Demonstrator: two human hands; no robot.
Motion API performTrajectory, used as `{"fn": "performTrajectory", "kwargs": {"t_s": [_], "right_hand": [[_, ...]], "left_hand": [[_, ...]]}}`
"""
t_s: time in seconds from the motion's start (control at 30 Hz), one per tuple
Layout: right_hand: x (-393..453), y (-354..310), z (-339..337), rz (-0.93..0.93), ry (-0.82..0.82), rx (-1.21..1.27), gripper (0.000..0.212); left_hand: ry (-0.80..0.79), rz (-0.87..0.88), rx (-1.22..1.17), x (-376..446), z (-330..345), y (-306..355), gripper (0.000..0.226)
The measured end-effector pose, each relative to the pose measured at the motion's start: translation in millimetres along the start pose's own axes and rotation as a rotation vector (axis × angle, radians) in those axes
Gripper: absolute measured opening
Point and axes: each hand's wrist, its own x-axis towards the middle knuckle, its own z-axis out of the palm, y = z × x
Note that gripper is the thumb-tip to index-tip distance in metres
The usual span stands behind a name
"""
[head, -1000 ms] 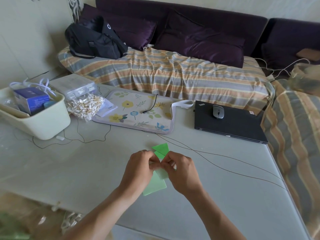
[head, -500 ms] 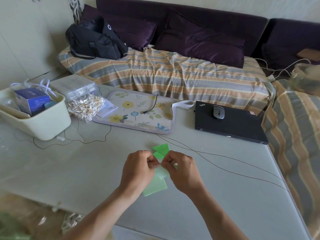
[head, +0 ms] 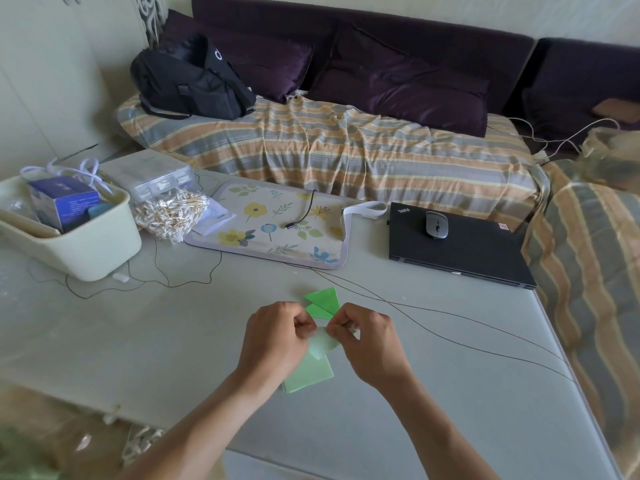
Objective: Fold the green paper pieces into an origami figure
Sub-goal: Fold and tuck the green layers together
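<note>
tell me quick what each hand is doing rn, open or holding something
Left hand: fingers curled, pinching the pale green paper piece.
Right hand: fingers curled, pinching the same piece from the other side.

- Folded paper pieces (head: 323,301): bright green; paper sheet (head: 308,374): pale green.
- Surface (head: 173,341): pale grey.
- Mat (head: 277,225): cream, yellow and blue flowers.
- Laptop (head: 460,247): black.
- Sofa cover (head: 346,157): orange and grey stripes.
- Cushions (head: 398,84): dark purple.
</note>
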Motion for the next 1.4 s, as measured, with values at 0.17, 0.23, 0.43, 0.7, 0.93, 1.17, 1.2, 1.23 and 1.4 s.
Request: {"fn": "performTrajectory", "kwargs": {"t_s": [0.17, 0.23, 0.43, 0.7, 0.93, 1.17, 1.2, 1.23, 1.4], "right_hand": [[-0.6, -0.4, 3.0, -0.02, -0.033, -0.006, 0.009], [-0.2, -1.6, 3.2, -0.01, -0.032, 0.012, 0.009], [2.0, -1.4, 1.3, 0.016, 0.036, 0.018, 0.009], [1.8, -3.4, -0.8, 0.04, 0.055, 0.017, 0.009], [3.1, 1.0, -1.2, 0.092, 0.063, 0.006, 0.007], [4.2, 1.8, -1.2, 0.091, 0.065, -0.008, 0.009], [4.6, 1.8, -1.9, 0.102, 0.061, 0.006, 0.01], [4.8, 1.9, -2.2, 0.111, 0.06, 0.013, 0.011], [3.1, 0.3, -2.3, 0.128, 0.084, 0.008, 0.01]], "left_hand": [[-0.01, 0.133, -0.012, -2.8, -1.6, 5.2, 0.007], [0.019, 0.159, -0.004, -3.9, -2.5, 6.4, 0.008], [0.045, 0.151, -0.021, -4.1, -3.5, 6.1, 0.009], [0.044, 0.136, -0.029, -4.1, -2.7, 6.8, 0.008], [0.039, 0.112, -0.022, -3.3, -2.7, 6.6, 0.009], [0.036, 0.081, -0.003, -3.3, -2.9, 8.5, 0.008], [0.039, 0.078, -0.003, -3.0, -2.9, 8.3, 0.008], [0.041, 0.077, -0.005, -2.9, -3.0, 7.9, 0.008], [0.026, 0.077, -0.002, -3.4, -2.0, 7.3, 0.009]]}}
